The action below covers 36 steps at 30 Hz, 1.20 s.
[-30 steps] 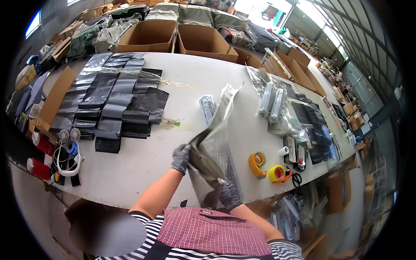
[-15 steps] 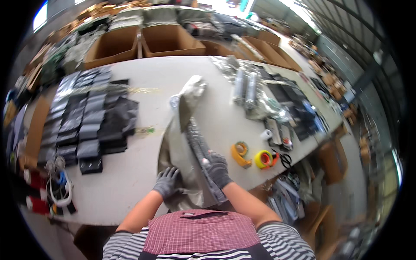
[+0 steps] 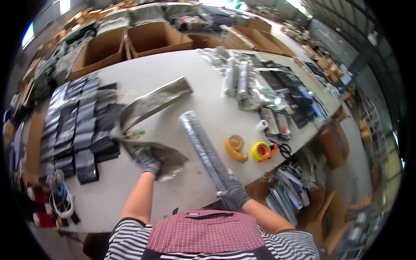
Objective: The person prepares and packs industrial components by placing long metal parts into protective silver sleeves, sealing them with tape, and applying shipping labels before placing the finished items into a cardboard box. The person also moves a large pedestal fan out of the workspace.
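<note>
My left hand (image 3: 148,162), in a grey glove with bare fingertips, grips a crumpled grey-green plastic sheet (image 3: 156,98). Its fingers are partly lost in the folds. The sheet lies folded over itself, its far end pointing up and right. Along the table's middle lies a long, narrow bundle (image 3: 200,141) in shiny grey wrapping, apart from the sheet. My right hand (image 3: 235,193), gloved alike, is wrapped round the bundle's near end by the table edge. Right of the bundle sit an orange tape dispenser (image 3: 235,149) and a yellow tape roll (image 3: 261,151).
Rows of dark plastic packets (image 3: 80,130) cover the table's left side. Clear-wrapped rolls (image 3: 236,78) and black packets (image 3: 284,84) lie at the far right. Black scissors (image 3: 284,150) rest by the right edge. Open cardboard boxes (image 3: 158,40) line the far edge.
My left hand has pulled the plastic sheet leftward, off the bundle, which now lies uncovered. My right hand has slid down toward the bundle's near end.
</note>
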Motion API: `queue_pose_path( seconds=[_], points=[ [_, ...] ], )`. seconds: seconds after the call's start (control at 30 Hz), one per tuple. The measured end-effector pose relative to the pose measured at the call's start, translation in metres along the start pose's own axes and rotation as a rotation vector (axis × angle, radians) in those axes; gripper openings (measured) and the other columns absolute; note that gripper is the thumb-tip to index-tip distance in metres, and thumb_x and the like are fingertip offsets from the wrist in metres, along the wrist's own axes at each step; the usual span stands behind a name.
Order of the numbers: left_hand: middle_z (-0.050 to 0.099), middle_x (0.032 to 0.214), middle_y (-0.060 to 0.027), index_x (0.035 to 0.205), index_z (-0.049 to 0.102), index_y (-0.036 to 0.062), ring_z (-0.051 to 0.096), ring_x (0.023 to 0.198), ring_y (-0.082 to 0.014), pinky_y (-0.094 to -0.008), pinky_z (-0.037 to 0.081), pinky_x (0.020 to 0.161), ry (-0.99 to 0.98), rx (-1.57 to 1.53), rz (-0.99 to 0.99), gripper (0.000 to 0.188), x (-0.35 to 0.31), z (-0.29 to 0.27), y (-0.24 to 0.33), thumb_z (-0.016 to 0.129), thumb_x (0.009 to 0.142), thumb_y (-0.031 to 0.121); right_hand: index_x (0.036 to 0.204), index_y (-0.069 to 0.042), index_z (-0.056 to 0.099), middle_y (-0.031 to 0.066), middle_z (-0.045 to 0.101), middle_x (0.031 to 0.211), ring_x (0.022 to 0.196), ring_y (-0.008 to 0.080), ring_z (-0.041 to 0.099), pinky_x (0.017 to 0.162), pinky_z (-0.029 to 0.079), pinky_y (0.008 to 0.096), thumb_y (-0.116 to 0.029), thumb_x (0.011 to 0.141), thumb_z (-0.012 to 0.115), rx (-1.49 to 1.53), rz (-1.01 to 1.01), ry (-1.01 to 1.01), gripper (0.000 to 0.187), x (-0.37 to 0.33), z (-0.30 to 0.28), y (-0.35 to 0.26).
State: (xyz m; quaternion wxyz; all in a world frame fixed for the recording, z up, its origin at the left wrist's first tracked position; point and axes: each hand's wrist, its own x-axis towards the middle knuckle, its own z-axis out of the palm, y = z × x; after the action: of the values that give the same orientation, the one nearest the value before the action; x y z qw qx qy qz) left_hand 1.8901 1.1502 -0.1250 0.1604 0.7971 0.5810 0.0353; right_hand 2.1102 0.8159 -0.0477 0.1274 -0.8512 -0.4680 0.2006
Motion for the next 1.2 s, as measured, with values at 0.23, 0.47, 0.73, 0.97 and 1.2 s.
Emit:
queue_pose_path(
  seconds=[0.23,0.47,0.73,0.97,1.2],
  points=[
    [0.03,0.153,-0.0129,0.141,0.046,0.0229,0.021,0.144,-0.0344,-0.0572,0.016,0.113,-0.263,0.164,0.61,0.066,-0.062,0.003,0.075,0.064,0.083,0.047,0.152,-0.008,0.003,0.0282,0.042,0.14,0.127,0.0363,0.047,0.105,0.039,0.0378,-0.039,0.059,0.087,0.41,0.202,-0.136,0.129,0.072,-0.015,0.005],
    [0.041,0.142,-0.0133,0.14,0.046,0.0181,0.035,0.133,-0.0377,-0.051,0.032,0.109,-0.374,0.263,0.845,0.081,-0.113,-0.028,0.038,0.079,0.069,0.038,0.146,0.001,0.023,0.0164,0.05,0.133,0.122,0.0244,0.05,0.103,0.041,0.034,-0.023,0.061,0.089,0.815,-0.001,-0.188,0.11,0.025,-0.022,0.062],
    [0.057,0.114,-0.0116,0.098,0.064,0.0095,0.048,0.122,-0.037,-0.0463,0.041,0.102,-0.172,0.045,0.996,0.034,-0.088,0.025,0.038,0.075,0.069,0.021,0.145,0.001,0.025,0.0137,0.051,0.13,0.119,0.0225,0.05,0.103,0.041,0.0335,-0.02,0.058,0.091,1.012,0.174,-0.18,0.112,-0.06,-0.039,0.072],
    [0.06,0.096,-0.0093,0.088,0.063,0.008,0.058,0.101,-0.0323,-0.0455,0.048,0.09,-0.005,-0.271,1.027,0.017,-0.078,0.024,0.033,0.069,0.074,0.014,0.145,0.003,0.025,0.0133,0.049,0.132,0.119,0.0225,0.05,0.102,0.042,0.0334,-0.019,0.056,0.092,0.898,0.112,-0.104,0.113,-0.078,-0.052,0.057],
    [0.061,0.091,-0.0185,0.095,0.064,0.0079,0.06,0.089,-0.0385,-0.0468,0.05,0.08,-0.111,-0.358,0.483,0.016,-0.09,0.03,0.072,0.062,0.082,0.018,0.147,0.001,0.024,0.0147,0.051,0.132,0.119,0.0217,0.051,0.101,0.042,0.0327,-0.021,0.058,0.09,0.771,0.02,-0.149,0.113,-0.097,-0.08,0.033]
  ],
)
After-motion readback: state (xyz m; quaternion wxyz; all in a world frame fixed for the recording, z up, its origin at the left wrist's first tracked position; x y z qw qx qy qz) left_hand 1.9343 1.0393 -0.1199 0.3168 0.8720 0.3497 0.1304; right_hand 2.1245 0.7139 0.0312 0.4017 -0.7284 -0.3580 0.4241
